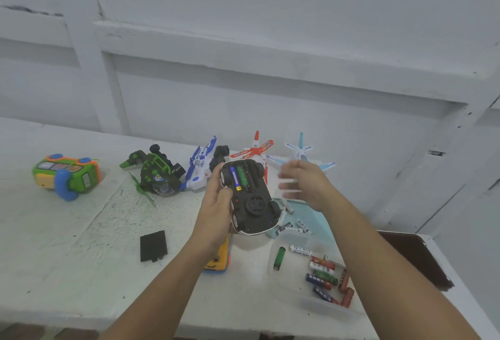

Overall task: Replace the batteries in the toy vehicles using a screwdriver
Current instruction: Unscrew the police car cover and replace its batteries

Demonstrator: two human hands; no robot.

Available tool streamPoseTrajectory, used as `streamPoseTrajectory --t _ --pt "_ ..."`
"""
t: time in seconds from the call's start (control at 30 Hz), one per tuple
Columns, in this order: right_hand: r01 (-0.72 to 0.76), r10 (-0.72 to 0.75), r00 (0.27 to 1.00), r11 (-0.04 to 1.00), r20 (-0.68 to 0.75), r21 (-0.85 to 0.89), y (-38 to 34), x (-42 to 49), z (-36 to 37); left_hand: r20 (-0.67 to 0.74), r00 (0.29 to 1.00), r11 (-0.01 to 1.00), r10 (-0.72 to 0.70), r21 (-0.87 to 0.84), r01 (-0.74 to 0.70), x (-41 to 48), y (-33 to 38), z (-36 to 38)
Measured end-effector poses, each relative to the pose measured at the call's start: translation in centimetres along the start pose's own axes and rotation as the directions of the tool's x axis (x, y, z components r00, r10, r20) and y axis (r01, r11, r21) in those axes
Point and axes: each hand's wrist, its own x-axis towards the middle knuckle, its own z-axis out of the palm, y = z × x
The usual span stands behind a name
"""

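My left hand (216,204) grips a toy car (250,199) held upside down above the table, its black underside up. The open battery bay holds a blue battery (234,178) and a green one beside it. My right hand (305,184) hovers just right of the car, fingers straight and blurred, holding nothing. The black battery cover (153,245) lies on the table to the left. A loose green battery (279,258) lies near a clear tray (324,306) with several batteries. A yellow and blue object (217,258), partly hidden by my left forearm, lies below the car.
Along the wall stand a green bus toy (66,174), a dark green vehicle (157,174), a blue-white plane (201,168), a red-white plane (254,149) and a light blue plane (300,153). A light blue cloth (311,215) bears white batteries. A dark brown board (414,258) lies at right.
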Motion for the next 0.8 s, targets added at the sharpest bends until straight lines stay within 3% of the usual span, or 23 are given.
streamPoseTrajectory --t 0.03,0.1,0.17,0.23,0.47,0.8 --pt "0.021 -0.035 0.998 0.966 -0.052 -0.260 0.9 0.5 -0.4 -0.008 1.000 1.000 0.000 0.005 0.000 0.0 0.1 -0.2" --pt "0.104 -0.121 0.992 0.706 0.025 -0.700 2.5 1.1 -0.7 -0.008 1.000 1.000 0.001 0.013 -0.001 -0.1 0.4 -0.4" --pt "0.159 -0.093 0.987 0.515 0.129 -0.842 3.8 1.3 -0.3 -0.002 1.000 1.000 -0.010 0.011 0.010 0.0 0.5 -0.6" --pt "0.130 -0.043 0.991 0.464 0.125 -0.876 4.9 1.6 0.5 0.004 1.000 1.000 -0.013 0.013 0.013 0.0 0.6 -0.7" --pt "0.021 0.008 1.000 0.409 0.027 -0.912 6.3 2.4 1.9 0.034 0.999 0.999 -0.020 0.035 0.019 -0.2 0.7 -0.9" --pt "-0.047 0.019 0.999 0.588 -0.045 -0.807 6.5 1.9 2.3 -0.009 1.000 1.000 -0.011 0.024 0.011 -0.6 0.5 -0.6"
